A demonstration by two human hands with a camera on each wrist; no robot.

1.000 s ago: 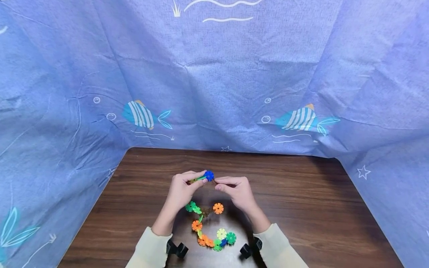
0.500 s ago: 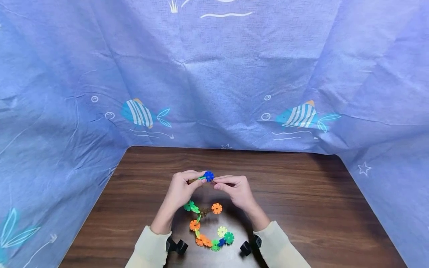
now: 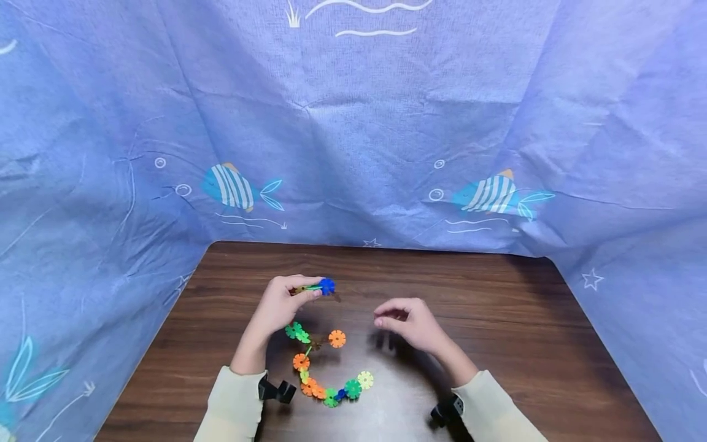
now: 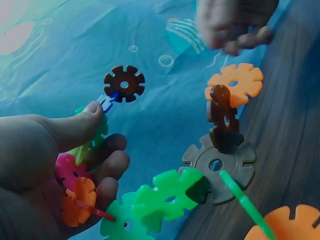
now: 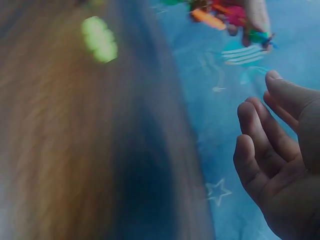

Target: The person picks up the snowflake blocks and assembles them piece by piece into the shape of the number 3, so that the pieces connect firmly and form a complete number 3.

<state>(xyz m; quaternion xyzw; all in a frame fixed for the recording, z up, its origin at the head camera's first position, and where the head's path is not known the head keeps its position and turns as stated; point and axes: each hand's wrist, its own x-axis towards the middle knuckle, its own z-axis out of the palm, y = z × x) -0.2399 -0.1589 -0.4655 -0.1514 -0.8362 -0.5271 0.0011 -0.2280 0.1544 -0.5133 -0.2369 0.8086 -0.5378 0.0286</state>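
My left hand (image 3: 280, 302) pinches a chain of notched plastic discs near its end. A blue disc (image 3: 327, 286) pokes out past the thumb, and a brown disc (image 4: 124, 84) is joined to it at the tip. Pink and orange discs (image 4: 78, 202) lie against the palm in the left wrist view. From there the chain runs through green discs (image 4: 171, 195) to a grey disc (image 4: 220, 167), with brown and orange discs branching off. My right hand (image 3: 411, 322) hovers apart to the right, fingers relaxed, holding nothing.
The rest of the chain curves over the dark wooden table (image 3: 497, 344), ending in a green disc (image 3: 353, 388) and a pale yellow disc (image 3: 365, 380). A blue fish-print cloth (image 3: 359, 141) hangs around the back and sides.
My right hand has let go near the blue disc and moved right and toward me. My left hand has shifted left with the chain, and the discs on the table have slid left too.
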